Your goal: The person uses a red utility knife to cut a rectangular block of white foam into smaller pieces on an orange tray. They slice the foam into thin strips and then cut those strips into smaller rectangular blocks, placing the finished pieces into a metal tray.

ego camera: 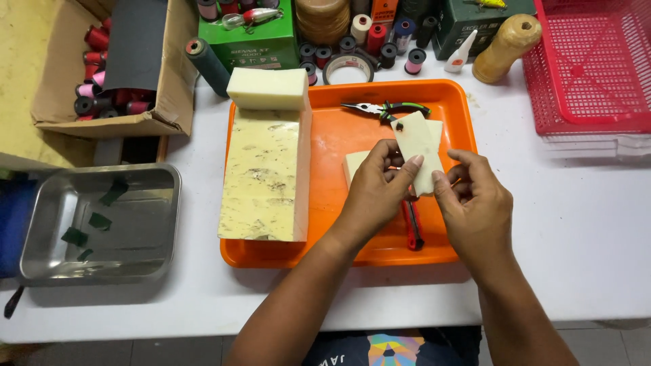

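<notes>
Both hands hold a small flat cream foam piece (419,149) above an orange tray (339,135). My left hand (376,186) grips its left edge with thumb and fingers. My right hand (475,200) pinches its lower right corner. Under the hands lie another cream foam piece (354,166) and a red-handled tool (412,227). A large speckled cream foam slab (264,176) fills the tray's left side, with a thick foam block (266,88) resting on its far end. Green-handled pliers (386,108) sit at the tray's back.
A metal pan (102,224) with green scraps sits at the left. A cardboard box (108,68) holds thread spools. A red plastic basket (590,61) stands at the right. Spools, a tape roll (348,68), a twine cone (505,47) and green boxes line the back.
</notes>
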